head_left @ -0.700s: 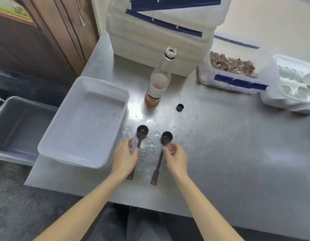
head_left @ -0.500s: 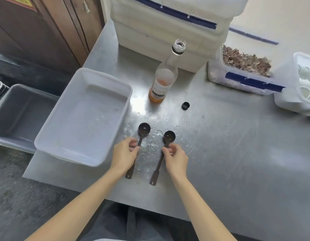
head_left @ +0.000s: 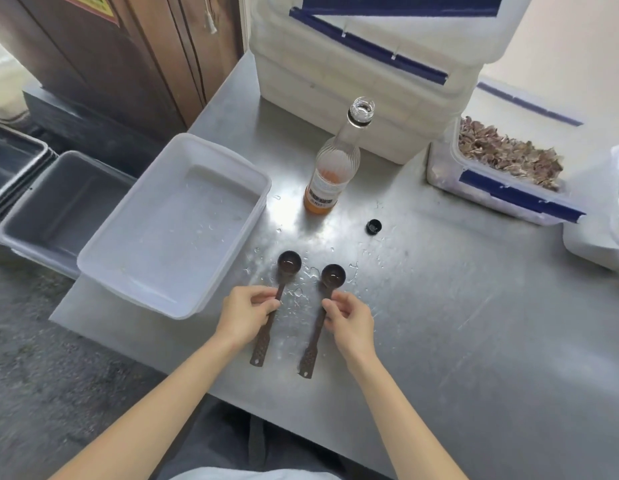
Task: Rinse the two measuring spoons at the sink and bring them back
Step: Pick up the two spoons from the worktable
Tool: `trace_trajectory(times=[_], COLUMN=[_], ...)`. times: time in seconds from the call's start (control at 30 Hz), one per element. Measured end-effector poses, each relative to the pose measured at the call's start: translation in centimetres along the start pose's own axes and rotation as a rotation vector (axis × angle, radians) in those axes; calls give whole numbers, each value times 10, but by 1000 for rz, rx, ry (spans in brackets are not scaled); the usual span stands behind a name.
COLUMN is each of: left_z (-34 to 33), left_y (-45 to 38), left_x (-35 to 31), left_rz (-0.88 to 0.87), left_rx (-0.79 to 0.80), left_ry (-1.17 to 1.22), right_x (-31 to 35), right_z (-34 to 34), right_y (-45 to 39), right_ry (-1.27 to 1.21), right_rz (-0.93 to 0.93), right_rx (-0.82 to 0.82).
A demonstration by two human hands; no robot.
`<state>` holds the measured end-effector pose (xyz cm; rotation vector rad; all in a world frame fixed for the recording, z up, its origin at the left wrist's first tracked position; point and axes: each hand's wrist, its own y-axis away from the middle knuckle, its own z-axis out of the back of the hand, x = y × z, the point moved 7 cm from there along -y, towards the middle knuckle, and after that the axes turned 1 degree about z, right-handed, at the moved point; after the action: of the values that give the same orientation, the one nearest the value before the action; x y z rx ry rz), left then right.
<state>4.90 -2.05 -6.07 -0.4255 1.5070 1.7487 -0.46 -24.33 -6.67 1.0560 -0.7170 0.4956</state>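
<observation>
Two dark brown measuring spoons lie side by side on the wet steel table, bowls pointing away from me. My left hand pinches the handle of the left spoon just below its bowl. My right hand pinches the handle of the right spoon the same way. Both handle ends stick out below my fingers and rest on the table. Water drops lie around the spoons.
A white plastic tub sits at the table's left edge, with grey bins lower beside it. An open bottle of orange liquid and its black cap stand behind the spoons. Large white containers and a box of dried flakes line the back.
My fingers have closed tighter on both spoon handles. The spoons stay in the same place on the table; the camera has shifted closer.
</observation>
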Motion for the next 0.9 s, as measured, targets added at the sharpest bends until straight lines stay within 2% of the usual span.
trace_trajectory(times=[0.23, 0.47, 0.8, 0.9], left_z=[23, 65, 161, 195], left_y=[50, 114, 215, 252], left_x=[-12, -12, 49, 81], left_rz=[-29, -105, -163, -191], left_rx=[-13, -136, -427, -543], left_ry=[242, 423, 652, 727], right_x=[56, 107, 133, 131], right_z=[-1, -31, -145, -192], right_y=[31, 76, 190, 237], right_ry=[-91, -68, 85, 206], right_rz=[98, 222, 355, 427], right_rx=[180, 360, 648, 754])
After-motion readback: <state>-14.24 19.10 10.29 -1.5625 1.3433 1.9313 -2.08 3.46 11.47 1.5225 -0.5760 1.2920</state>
